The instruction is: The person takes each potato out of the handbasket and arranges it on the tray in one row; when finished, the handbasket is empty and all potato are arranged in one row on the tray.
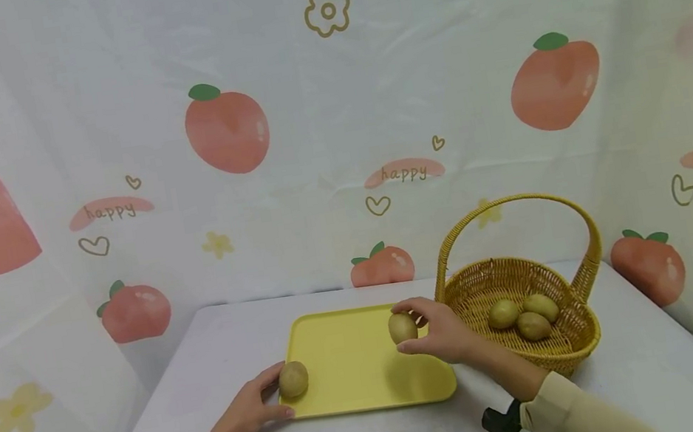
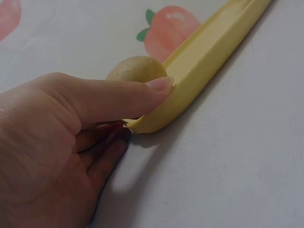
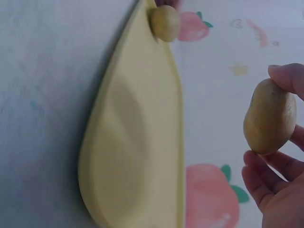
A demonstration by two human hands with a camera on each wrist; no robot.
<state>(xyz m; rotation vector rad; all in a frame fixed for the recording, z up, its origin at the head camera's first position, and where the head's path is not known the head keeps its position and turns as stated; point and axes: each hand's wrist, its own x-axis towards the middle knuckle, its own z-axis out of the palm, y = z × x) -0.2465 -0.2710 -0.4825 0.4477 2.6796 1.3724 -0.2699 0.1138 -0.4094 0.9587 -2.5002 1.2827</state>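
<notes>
A potato (image 3: 270, 116) is pinched between the thumb and fingertips of my right hand (image 1: 439, 329), held above the right part of a yellow tray (image 1: 355, 364). My left hand (image 1: 251, 411) grips the tray's left end. Its thumb (image 2: 159, 85) lies along the tray's outer side, and the other fingers reach round the corner. Another potato (image 1: 293, 379) rests on the tray at that end, right beside the left hand. To the right of the tray stands a woven basket (image 1: 580, 330) with a tall arched handle, and several potatoes (image 1: 533, 325) lie inside it.
A white table (image 1: 230, 338) carries the tray and basket. Behind and along both sides hangs a pale cloth (image 1: 322, 234) printed with peaches, flowers and hearts. The basket's handle (image 1: 512, 199) rises well above the right forearm.
</notes>
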